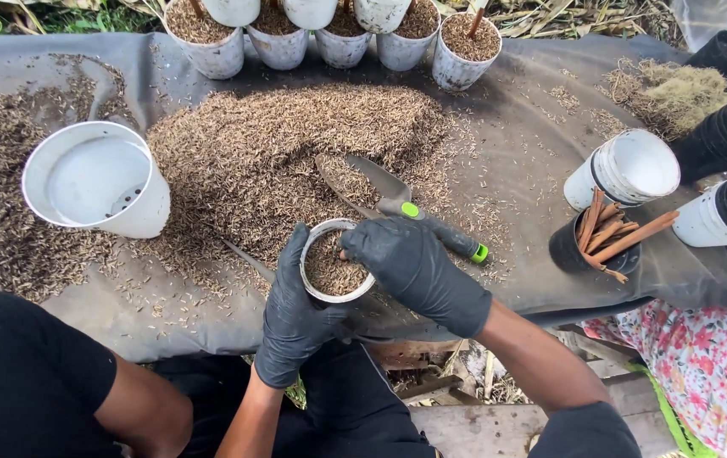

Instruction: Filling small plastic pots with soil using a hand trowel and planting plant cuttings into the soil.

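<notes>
In the head view, the small white pot (335, 263) was partly hidden by both gloved hands, and its bottom could not be seen. It sat at the near edge of the husk pile (270, 161), with bare dark sheet (524, 161) to the right. The left hand (295, 309) was wrapped around the pot from below. The right hand (414, 263) lay curled over its rim, fingers together, touching the filling.

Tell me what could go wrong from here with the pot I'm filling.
The small white pot is held off the table edge by the left hand, so husk pressed by the right hand could spill to the ground. The trowel lies close behind that hand and could get knocked.
</notes>
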